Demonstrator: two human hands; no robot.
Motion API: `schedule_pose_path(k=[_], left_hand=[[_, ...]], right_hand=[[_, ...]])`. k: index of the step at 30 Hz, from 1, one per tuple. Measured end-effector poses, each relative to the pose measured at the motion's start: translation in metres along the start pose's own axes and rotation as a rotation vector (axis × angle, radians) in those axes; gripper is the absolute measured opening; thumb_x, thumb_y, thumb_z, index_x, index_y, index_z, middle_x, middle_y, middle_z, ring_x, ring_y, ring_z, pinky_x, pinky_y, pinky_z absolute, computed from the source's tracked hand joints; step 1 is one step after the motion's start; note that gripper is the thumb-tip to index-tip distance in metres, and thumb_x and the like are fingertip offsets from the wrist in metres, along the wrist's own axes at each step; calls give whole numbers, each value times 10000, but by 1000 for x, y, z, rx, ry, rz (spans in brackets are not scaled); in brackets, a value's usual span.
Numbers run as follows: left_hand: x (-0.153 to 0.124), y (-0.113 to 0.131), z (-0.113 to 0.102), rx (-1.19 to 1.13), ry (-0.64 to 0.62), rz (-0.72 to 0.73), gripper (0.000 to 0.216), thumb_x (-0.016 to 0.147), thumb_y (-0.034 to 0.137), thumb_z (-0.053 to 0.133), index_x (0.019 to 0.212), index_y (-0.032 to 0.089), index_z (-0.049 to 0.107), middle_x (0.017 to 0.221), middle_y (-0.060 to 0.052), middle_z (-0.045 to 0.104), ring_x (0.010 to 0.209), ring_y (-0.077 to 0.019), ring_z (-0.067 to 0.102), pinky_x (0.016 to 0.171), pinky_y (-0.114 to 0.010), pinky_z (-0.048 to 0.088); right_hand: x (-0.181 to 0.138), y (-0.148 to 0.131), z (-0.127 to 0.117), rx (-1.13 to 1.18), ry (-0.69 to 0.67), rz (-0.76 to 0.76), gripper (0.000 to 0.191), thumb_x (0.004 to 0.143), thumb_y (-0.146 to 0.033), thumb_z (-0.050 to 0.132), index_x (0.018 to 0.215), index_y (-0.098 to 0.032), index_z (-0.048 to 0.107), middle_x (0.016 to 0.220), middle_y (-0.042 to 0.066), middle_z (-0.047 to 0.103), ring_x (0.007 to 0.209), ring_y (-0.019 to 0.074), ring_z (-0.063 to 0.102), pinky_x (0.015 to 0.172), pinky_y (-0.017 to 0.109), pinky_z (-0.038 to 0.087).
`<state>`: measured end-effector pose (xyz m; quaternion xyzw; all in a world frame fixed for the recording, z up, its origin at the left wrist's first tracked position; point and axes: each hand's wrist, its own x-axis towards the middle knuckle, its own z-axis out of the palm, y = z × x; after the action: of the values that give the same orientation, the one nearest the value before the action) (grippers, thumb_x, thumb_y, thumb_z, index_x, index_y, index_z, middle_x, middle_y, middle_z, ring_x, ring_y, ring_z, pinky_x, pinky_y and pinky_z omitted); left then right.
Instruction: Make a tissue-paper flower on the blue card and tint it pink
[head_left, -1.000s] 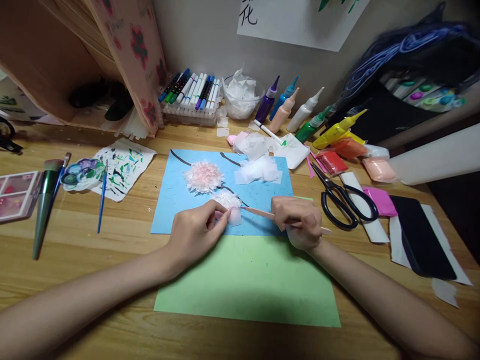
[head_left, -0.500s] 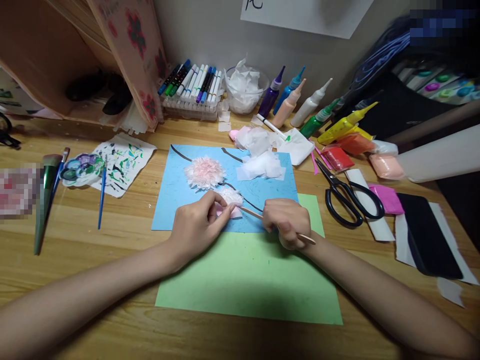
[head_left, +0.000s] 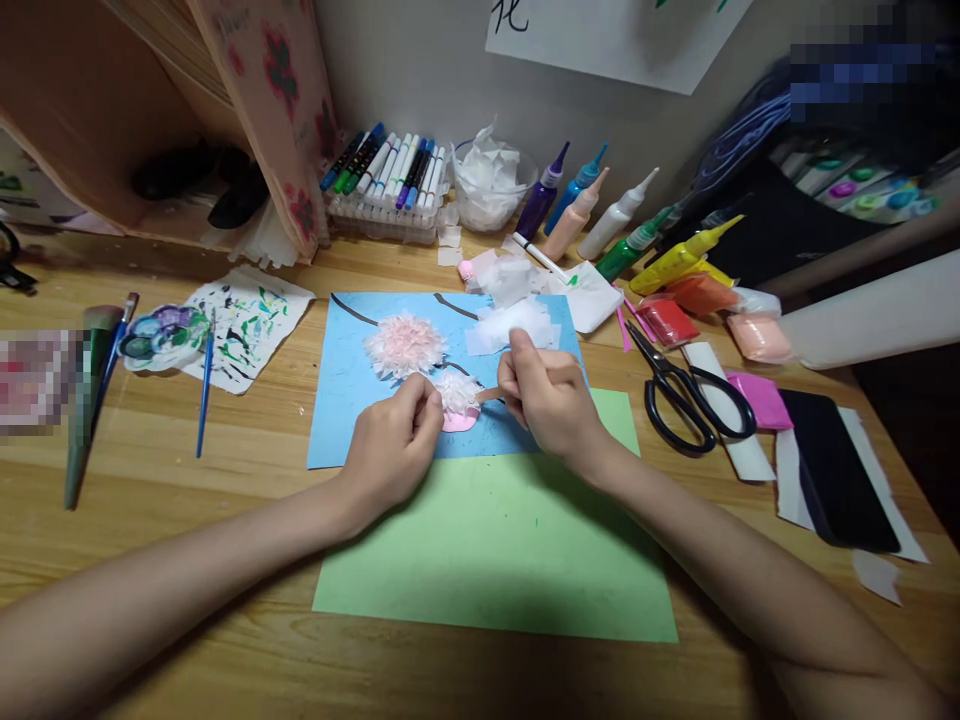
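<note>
The blue sheet (head_left: 337, 400) lies on the table (head_left: 187, 560), its near edge over the green sheet (head_left: 495, 550). On the blue sheet, near the middle of its near edge, sits the white flower (head_left: 457, 392), a frilled clump with a smooth pink base (head_left: 460, 422) showing along its near side. The left hand (head_left: 396, 430) is over the near part of the blue sheet, just left of the white flower, fingers curled and thumb brought against the index finger; the insides of the fingers are hidden, so I cannot tell whether a scrap is pinched there. The right hand (head_left: 551, 400), over the right part of the blue sheet, is closed around the stick (head_left: 491, 395), thumb raised and fingers folded in; the stick's tip points left to the white flower's edge, and I cannot tell whether they touch. The pink flower (head_left: 405, 345) is on the blue sheet's left half, beside a black line (head_left: 354, 312) that runs to the far left corner. Pale tissue (head_left: 506, 328) lies on the blue sheet's far right part. Beyond the blue sheet stand the pens (head_left: 390, 170), the bowl (head_left: 487, 195) and a purple bottle (head_left: 544, 195); to its right lie the scissors (head_left: 660, 368) and the phone (head_left: 847, 470). Left of it are the palette (head_left: 161, 337) and a blue brush (head_left: 205, 400).
</note>
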<state>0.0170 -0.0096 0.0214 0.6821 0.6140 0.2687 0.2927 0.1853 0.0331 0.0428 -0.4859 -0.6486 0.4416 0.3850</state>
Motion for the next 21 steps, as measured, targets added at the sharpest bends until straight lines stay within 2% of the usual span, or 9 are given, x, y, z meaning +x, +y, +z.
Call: schedule_pose_path(k=[4, 8, 10, 11, 13, 14, 16, 19, 21], left_hand=[[0, -1, 0, 14, -6, 4, 244, 915, 314, 362, 711, 197, 425, 567, 50, 447, 520, -103, 417, 536, -239, 275], [0, -3, -1, 45, -29, 17, 257, 919, 319, 350, 700, 202, 416, 546, 50, 434, 499, -108, 416, 528, -243, 267], [0, -4, -3, 70, -54, 22, 262, 918, 317, 342, 688, 206, 402, 542, 47, 432, 496, -113, 421, 527, -246, 266], [0, -5, -4, 81, -74, 30, 261, 916, 314, 340, 685, 207, 397, 544, 45, 437, 496, -116, 427, 528, -247, 266], [0, -6, -7, 101, -119, 54, 257, 911, 308, 337, 680, 209, 392, 544, 42, 445, 494, -120, 435, 529, -248, 267], [-1, -7, -8, 112, -139, 69, 254, 908, 305, 336, 679, 210, 392, 541, 42, 445, 489, -120, 435, 529, -248, 267], [-2, -8, -11, 134, -155, 89, 252, 903, 303, 335, 675, 212, 388, 527, 45, 436, 477, -120, 425, 525, -247, 264], [-4, -10, -13, 135, -141, 105, 250, 895, 303, 336, 666, 212, 381, 513, 51, 419, 460, -113, 399, 514, -241, 261], [-5, -11, -14, 101, -126, 114, 252, 888, 299, 340, 656, 209, 378, 509, 54, 407, 458, -106, 389, 509, -235, 265]], right_hand=[[17, -13, 6, 34, -8, 29, 576, 889, -576, 399, 453, -202, 361, 377, -61, 308, 322, 59, 353, 399, 218, 359], [13, -11, -14, 91, -78, 35, 603, 893, -575, 401, 424, -198, 366, 340, -56, 313, 284, 56, 336, 327, 224, 263], [8, -3, -33, 176, -39, 12, 597, 913, -562, 365, 437, -203, 381, 335, -52, 315, 271, 64, 327, 303, 236, 210], [6, 3, -43, 229, 22, -25, 585, 915, -562, 357, 450, -207, 377, 344, -53, 312, 272, 68, 325, 298, 238, 202], [3, 17, -60, 265, 177, -104, 494, 908, -531, 409, 533, -210, 422, 393, -50, 392, 323, 83, 397, 329, 227, 267], [2, 24, -67, 224, 195, -116, 406, 898, -506, 455, 620, -210, 477, 468, -36, 500, 394, 99, 476, 380, 225, 345], [1, 35, -73, 47, 201, -162, 242, 870, -427, 549, 760, -211, 537, 727, 15, 660, 653, 143, 625, 579, 262, 481], [2, 44, -68, -282, 93, -267, 127, 826, -315, 626, 864, -208, 568, 1015, 71, 680, 963, 210, 638, 834, 364, 484], [6, 46, -60, -443, 55, -345, 112, 810, -259, 634, 883, -206, 568, 1029, 85, 681, 979, 231, 635, 849, 387, 476]])
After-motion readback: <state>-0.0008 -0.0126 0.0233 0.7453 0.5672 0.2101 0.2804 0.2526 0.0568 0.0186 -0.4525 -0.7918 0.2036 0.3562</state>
